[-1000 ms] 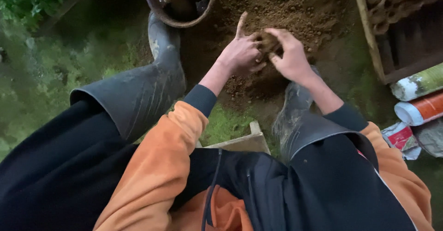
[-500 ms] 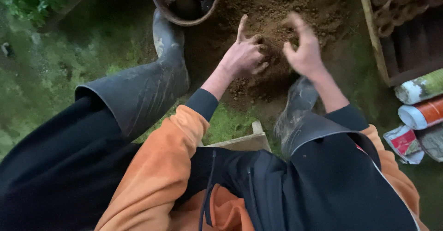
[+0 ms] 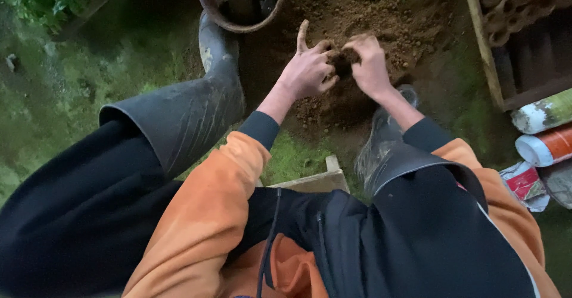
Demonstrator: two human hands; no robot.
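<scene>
The person is sitting and looking down at a pile of brown dirt on the ground between two tall dark rubber boots. The left hand and the right hand are coming together over the pile, and both are squeezing a small clump of dirt between them. The left hand is curling around the clump, but its pointing finger is sticking straight up. The right hand is gripping the clump from the other side and is looking a bit blurry. The left boot is standing just beside a round brown pot at the top of the view. The right boot is standing at the edge of the dirt. A wooden crate is sitting to the right of the pile, and some rolled tubes are lying near it. Orange sleeves are covering the arms.
</scene>
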